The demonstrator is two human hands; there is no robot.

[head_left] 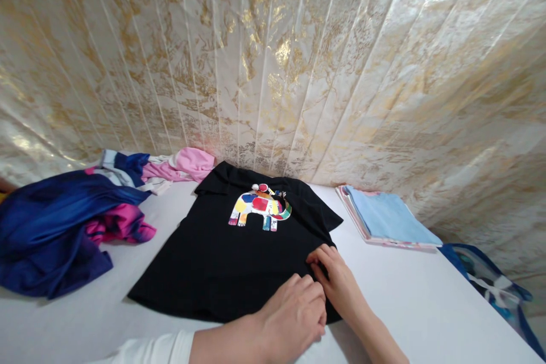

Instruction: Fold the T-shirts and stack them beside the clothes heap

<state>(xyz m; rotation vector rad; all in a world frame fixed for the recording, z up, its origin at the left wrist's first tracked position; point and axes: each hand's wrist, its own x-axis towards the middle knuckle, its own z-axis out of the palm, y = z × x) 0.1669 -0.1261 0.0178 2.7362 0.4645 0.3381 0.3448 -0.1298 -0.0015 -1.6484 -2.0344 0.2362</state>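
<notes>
A black T-shirt (205,256) lies spread flat on the white table, its collar end toward the wall and its hem toward me. A colourful patchwork elephant is printed on its chest. My left hand (294,310) reaches across to the lower right part of the shirt, fingers curled down on the cloth near the hem; its fingertips are partly hidden. Just beyond it, my right hand (335,273) pinches the shirt's right side between thumb and fingers. The two hands are close together, with the left one nearer to me.
Rumpled blue and pink clothes (55,227) are heaped on the left, with a pink garment (191,164) behind them. Folded clothes with a light blue one (386,216) on top lie at the right. A blue-trimmed clear bag (490,284) stands past the table's right edge. A gold-patterned curtain (256,68) hangs behind.
</notes>
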